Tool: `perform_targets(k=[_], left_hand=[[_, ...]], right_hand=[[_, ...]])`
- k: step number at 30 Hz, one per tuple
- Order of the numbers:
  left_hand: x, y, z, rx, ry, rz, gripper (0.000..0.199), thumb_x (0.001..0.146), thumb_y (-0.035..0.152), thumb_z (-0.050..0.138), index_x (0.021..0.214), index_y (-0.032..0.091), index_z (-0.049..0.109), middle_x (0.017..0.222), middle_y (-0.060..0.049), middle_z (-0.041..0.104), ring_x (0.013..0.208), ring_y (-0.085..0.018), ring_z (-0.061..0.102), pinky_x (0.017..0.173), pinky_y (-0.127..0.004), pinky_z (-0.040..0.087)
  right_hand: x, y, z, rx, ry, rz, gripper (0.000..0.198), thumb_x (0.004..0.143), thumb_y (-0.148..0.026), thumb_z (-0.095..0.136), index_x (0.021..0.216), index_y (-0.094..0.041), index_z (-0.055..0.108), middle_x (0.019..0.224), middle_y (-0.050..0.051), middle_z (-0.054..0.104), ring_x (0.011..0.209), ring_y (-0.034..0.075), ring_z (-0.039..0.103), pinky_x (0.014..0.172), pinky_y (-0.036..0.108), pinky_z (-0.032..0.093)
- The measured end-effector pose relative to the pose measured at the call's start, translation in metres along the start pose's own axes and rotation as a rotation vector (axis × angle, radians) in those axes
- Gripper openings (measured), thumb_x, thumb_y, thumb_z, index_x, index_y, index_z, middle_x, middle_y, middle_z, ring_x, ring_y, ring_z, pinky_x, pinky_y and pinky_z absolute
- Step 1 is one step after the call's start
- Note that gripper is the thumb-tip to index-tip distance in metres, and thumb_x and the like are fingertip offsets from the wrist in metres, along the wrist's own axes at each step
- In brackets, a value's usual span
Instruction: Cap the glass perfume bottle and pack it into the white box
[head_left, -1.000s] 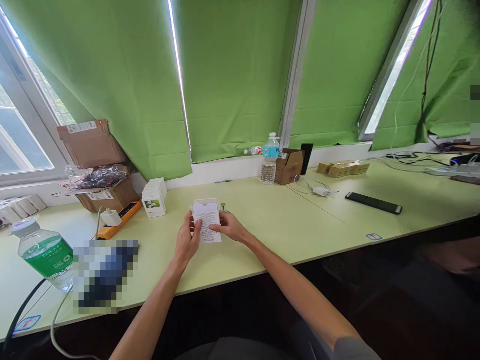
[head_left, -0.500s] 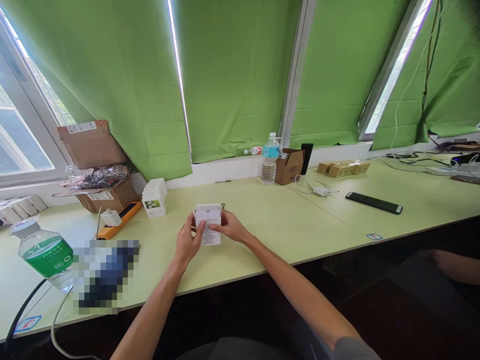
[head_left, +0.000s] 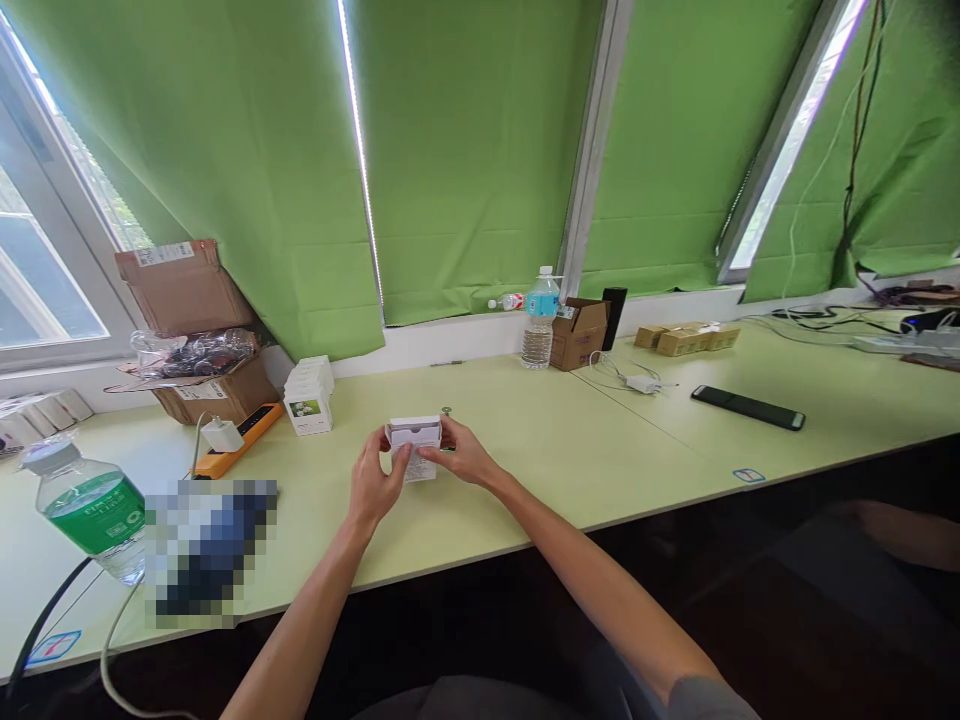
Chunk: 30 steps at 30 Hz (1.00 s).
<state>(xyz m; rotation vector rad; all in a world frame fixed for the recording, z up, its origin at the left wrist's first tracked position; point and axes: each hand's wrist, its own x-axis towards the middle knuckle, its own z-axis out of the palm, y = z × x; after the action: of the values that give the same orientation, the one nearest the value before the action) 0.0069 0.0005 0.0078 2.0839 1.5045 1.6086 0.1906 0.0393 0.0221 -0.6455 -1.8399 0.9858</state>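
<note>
A small white carton (head_left: pixel 418 468) with fine print on its face is held just above the table, its top end opened and tipped toward me. My left hand (head_left: pixel 377 478) grips its left side, with the thumb on the printed face. From the right, my right hand (head_left: pixel 463 455) closes on the other side, its thumb also pressed on that face. The carton's inside cannot be made out. To the left of my hands stands a row of similar white cartons (head_left: pixel 310 397), the front one with a green picture.
An orange power strip (head_left: pixel 244 443), a water bottle (head_left: pixel 97 515) and open cardboard boxes (head_left: pixel 217 390) are on the left of the table (head_left: pixel 510 440). A taller bottle (head_left: pixel 539 320) stands at the back. A black phone (head_left: pixel 748 407) lies right. Another person's hand (head_left: pixel 892 530) shows low right.
The carton has tilted, so its open top end now faces me more and its printed face looks shorter. Both hands keep their hold and have barely moved.
</note>
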Motion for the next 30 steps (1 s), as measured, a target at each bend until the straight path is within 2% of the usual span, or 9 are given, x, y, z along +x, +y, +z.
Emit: perform_targets(k=[5, 11, 21, 30], left_hand=[[0.0008, -0.0005, -0.0001, -0.005, 0.002, -0.006, 0.033, 0.089, 0.043, 0.051, 0.112, 0.019, 0.053, 0.096, -0.007, 0.066, 0.090, -0.021, 0.062, 0.080, -0.035, 0.047], [0.0021, 0.0006, -0.0019, -0.030, -0.010, -0.018, 0.031, 0.092, 0.042, 0.045, 0.112, 0.020, 0.054, 0.098, -0.006, 0.067, 0.089, -0.020, 0.061, 0.079, -0.033, 0.047], [0.0032, 0.0085, -0.0061, -0.118, -0.011, -0.089, 0.038, 0.097, 0.044, 0.032, 0.083, 0.020, 0.057, 0.075, -0.002, 0.062, 0.068, -0.016, 0.056, 0.061, -0.025, 0.041], [0.0038, 0.0081, -0.0060, -0.126, -0.026, -0.096, 0.035, 0.096, 0.044, 0.036, 0.078, 0.019, 0.054, 0.071, 0.000, 0.057, 0.066, -0.014, 0.050, 0.059, -0.024, 0.036]], right_hand=[[0.0021, 0.0024, 0.0005, -0.029, -0.020, 0.024, 0.044, 0.072, -0.046, 0.074, 0.104, -0.019, 0.061, 0.100, 0.006, 0.067, 0.086, 0.020, 0.064, 0.079, 0.034, 0.052], [0.0018, 0.0025, 0.0012, -0.036, -0.036, 0.037, 0.047, 0.072, -0.046, 0.073, 0.108, -0.019, 0.060, 0.103, 0.006, 0.068, 0.087, 0.021, 0.065, 0.079, 0.034, 0.052], [0.0005, 0.0016, 0.0011, -0.033, -0.047, 0.030, 0.043, 0.077, -0.049, 0.069, 0.107, -0.019, 0.062, 0.100, 0.006, 0.067, 0.086, 0.021, 0.064, 0.079, 0.034, 0.052], [0.0001, -0.0009, 0.0014, -0.034, -0.055, 0.034, 0.045, 0.077, -0.050, 0.068, 0.109, -0.019, 0.061, 0.100, 0.005, 0.067, 0.088, 0.020, 0.065, 0.078, 0.033, 0.053]])
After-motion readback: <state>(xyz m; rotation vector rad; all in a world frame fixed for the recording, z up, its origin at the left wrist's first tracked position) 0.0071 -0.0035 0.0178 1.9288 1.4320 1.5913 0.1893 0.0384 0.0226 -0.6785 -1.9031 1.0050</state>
